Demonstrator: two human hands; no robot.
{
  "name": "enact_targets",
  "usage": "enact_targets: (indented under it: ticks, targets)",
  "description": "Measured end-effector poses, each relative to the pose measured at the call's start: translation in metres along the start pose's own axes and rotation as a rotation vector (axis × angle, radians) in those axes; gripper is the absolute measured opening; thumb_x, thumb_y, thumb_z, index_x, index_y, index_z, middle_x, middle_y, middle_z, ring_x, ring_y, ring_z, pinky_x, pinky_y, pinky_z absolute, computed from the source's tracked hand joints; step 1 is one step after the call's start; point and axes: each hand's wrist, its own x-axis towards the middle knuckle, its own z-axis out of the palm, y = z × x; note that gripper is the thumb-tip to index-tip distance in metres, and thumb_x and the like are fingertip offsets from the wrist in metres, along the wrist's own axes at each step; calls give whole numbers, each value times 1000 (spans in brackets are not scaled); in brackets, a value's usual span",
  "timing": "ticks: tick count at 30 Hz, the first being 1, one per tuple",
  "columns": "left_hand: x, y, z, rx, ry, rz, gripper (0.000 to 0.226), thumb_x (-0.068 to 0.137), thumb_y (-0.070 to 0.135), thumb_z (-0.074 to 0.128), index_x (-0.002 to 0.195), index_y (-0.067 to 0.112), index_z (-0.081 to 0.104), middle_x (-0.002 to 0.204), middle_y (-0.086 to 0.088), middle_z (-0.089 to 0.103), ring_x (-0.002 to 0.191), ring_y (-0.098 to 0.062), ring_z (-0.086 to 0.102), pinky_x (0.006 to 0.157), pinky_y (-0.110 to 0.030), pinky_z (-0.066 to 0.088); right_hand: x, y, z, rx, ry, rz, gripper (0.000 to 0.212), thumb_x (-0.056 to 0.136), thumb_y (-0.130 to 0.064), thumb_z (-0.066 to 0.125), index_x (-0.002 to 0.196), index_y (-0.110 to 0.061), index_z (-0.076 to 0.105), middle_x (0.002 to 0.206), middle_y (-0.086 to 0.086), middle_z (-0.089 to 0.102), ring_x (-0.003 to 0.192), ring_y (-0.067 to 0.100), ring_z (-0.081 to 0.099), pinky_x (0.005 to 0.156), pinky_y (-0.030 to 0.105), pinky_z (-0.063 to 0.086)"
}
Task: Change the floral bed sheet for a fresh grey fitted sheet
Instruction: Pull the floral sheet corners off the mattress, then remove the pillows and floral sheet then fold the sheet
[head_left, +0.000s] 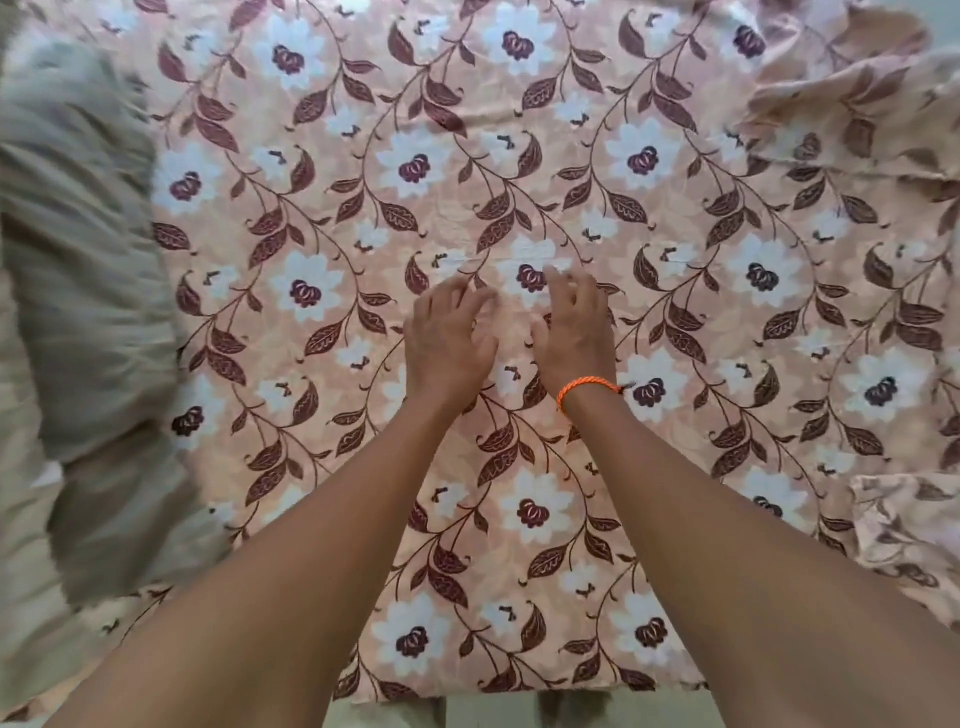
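The floral bed sheet (519, 156), peach with white flowers and dark red leaves, lies spread flat over the bed and fills most of the view. My left hand (447, 338) and my right hand (574, 327) hover side by side over its middle, fingers spread and slightly bent, holding nothing. An orange cord is tied round my right wrist. A grey-beige bundle of cloth (78, 312), blurred, lies along the left side on top of the floral sheet; whether it is the grey fitted sheet I cannot tell.
Crumpled folds of floral cloth (857, 104) are bunched at the top right, and another crumpled piece (904, 530) lies at the lower right. The near edge of the sheet (519, 693) runs along the bottom, with pale floor below it.
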Motion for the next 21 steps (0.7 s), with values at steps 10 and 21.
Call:
enact_targets:
  ticks: [10,21]
  targets:
    - [49,11,26,182,176,137,12,93,37,73,99,27,69,127,3,52,122,-25,43,104,-42,36,49,2,22,-131,181,52,27,85,-1,71,97,-23,61,116,-2,51,98,20,47,73,35,50]
    - [3,-33,-38,-495,139,-56,6,103,24,40,99,21,42,78,0,52,70,-21,49,57,-38,40,5,-105,25,513,119,218,8,95,-10,46,92,-16,50,93,3,57,88,24,51,74,42,44]
